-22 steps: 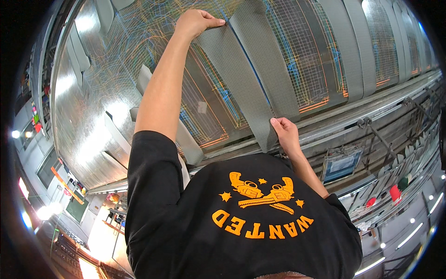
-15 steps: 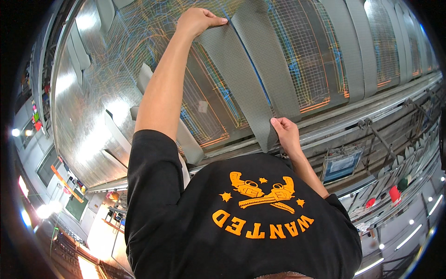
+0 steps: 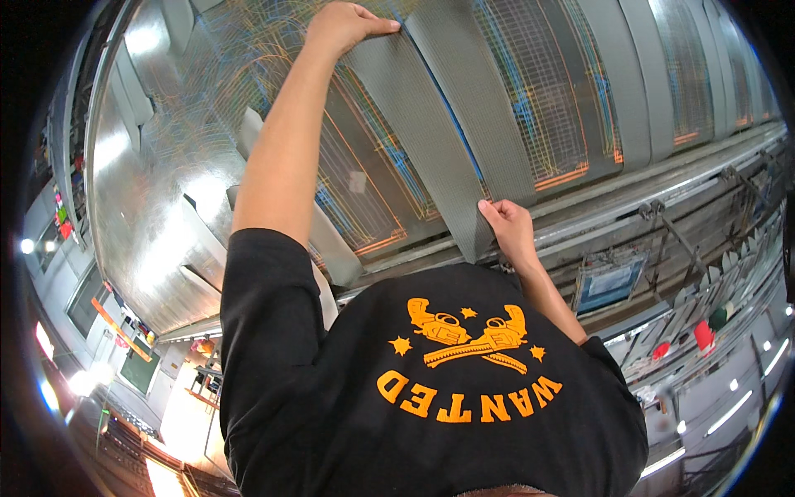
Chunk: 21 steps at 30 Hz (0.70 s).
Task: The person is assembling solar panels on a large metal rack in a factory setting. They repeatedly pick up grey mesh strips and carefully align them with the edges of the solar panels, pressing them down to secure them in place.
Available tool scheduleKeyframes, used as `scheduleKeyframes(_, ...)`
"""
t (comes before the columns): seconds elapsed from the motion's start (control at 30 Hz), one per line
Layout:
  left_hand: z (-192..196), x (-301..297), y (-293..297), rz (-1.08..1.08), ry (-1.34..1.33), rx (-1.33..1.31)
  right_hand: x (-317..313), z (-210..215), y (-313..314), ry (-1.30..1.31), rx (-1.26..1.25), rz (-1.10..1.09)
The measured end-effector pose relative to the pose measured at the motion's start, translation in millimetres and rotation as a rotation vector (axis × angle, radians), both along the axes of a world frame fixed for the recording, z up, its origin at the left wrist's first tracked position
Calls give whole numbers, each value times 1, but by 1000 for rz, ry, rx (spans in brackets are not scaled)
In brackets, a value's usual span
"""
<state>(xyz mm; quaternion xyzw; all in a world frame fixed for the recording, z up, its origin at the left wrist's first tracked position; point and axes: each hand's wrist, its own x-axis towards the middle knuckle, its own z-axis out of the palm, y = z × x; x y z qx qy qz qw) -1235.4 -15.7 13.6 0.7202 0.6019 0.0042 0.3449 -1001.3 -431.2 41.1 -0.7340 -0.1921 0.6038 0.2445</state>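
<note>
My left hand [image 3: 341, 29] reaches to the far end of a grey, finely dotted fabric strip [image 3: 422, 132] and pinches its right edge between thumb and fingers. Lower down, my right hand [image 3: 510, 228] pinches the same edge near the strip's pointed near end, which hangs over the table edge. A second grey dotted strip [image 3: 476, 91] lies close alongside on the right. Between the two runs a narrow dark-blue gap line [image 3: 448, 103]. Both strips rest on a long table [image 3: 377, 211] marked with orange, blue and yellow lines.
More grey strips [image 3: 625, 83] lie along the table to the right. Further pieces [image 3: 199, 224] sit on the shiny metal surface at left. A metal rail [image 3: 646, 186] follows the near edge, with a framed blue-grey panel [image 3: 611, 284] below it.
Both hands keep their pinch on the strip's edge. In the view, hands, strip and table all sit slightly higher and farther left; the strip's position on the table looks much the same.
</note>
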Motion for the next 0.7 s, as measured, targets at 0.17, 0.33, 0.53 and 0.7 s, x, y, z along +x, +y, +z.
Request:
scheduleKeyframes(0.17,56,24,-6,77,148,-200,1,16,7,-91,-8,40)
scheduleKeyframes(0.33,48,23,-8,117,107,-132,2,8,4,-175,-35,89)
scheduleKeyframes(0.53,53,25,-8,127,127,-125,4,9,7,-252,-22,150)
scheduleKeyframes(0.7,59,25,-7,123,164,-158,5,6,6,-230,-36,134)
